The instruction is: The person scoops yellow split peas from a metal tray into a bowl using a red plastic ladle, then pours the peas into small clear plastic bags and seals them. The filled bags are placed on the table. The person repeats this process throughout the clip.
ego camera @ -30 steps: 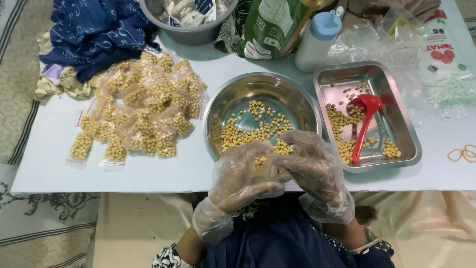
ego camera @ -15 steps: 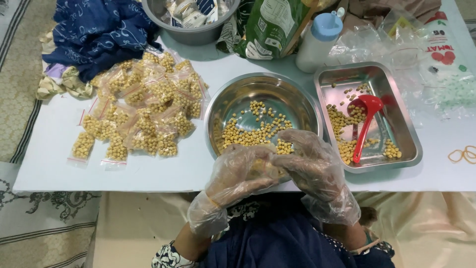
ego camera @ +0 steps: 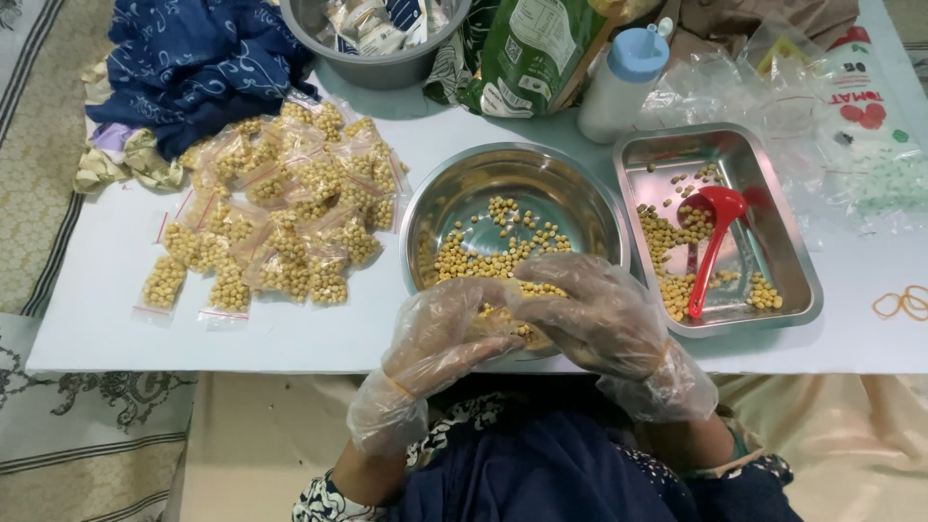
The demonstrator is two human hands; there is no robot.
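Note:
Both hands wear clear plastic gloves and meet over the near rim of a round steel bowl that holds yellow chickpea-like beans. My left hand and my right hand pinch a small clear bag of beans between them, mostly hidden by the fingers. A pile of several filled small bags lies on the white table to the left of the bowl. To the right sits a rectangular steel tray with loose beans and a red scoop in it.
At the back stand a grey bowl of packets, a green printed bag, a white bottle with a blue cap and clear plastic bags. Blue cloth lies back left. Rubber bands lie far right.
Both hands have stayed together at the bowl's near rim, fingers shifting slightly on the small bag. Nothing else has moved.

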